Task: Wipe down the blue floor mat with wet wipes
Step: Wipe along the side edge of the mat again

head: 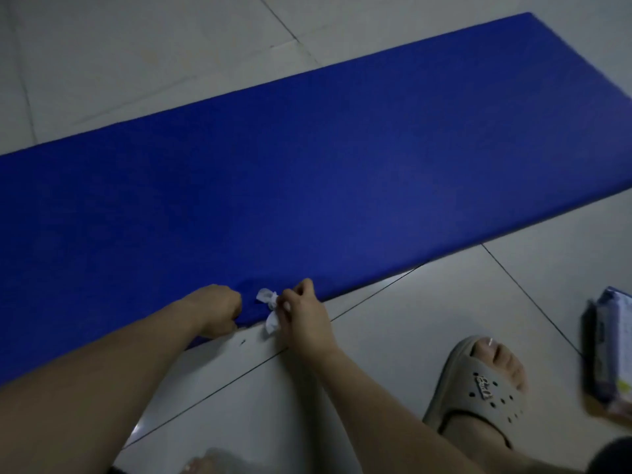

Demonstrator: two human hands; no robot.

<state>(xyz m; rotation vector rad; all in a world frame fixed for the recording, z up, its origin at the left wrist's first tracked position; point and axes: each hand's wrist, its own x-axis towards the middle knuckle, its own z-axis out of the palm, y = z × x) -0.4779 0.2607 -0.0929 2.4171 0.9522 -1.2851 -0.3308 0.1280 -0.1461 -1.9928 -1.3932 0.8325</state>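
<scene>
Pale grey tiled floor (393, 336), dim light, dark grout lines running diag. across it. Blue mat (325, 165) lies flat on the tiles, long strip from lower left up to the top right corner, takes up most of the view. Both hands are down at its near long edge, approx. centre-bottom of the shot.

Right hand (302, 311) has a white wet wipe (270, 311) pinched betw. thumb and fingertips. Wipe's scrunched and twisted, one end on the blue surface, the other hanging over the edge onto the tile. Hand itself sits right at the mat's border, wrist over the floor.

Left hand (219, 309) is just beside the wipe, to its left, fingers curled in tight, knuckles on the mat right at the edge. Can't tell whether it's gripping the mat edge or just fisted on top; fingertips are hidden. Both forearms are bare, coming in from the bottom of frame.

Right side: beige perforated sandal (478, 388) w/ a small charm on the strap, toes showing, planted on the tile well clear of the mat. Far right edge, a wipes pack (612, 354), dark wrapper, blurred, partly cut off, lying on the floor.
</scene>
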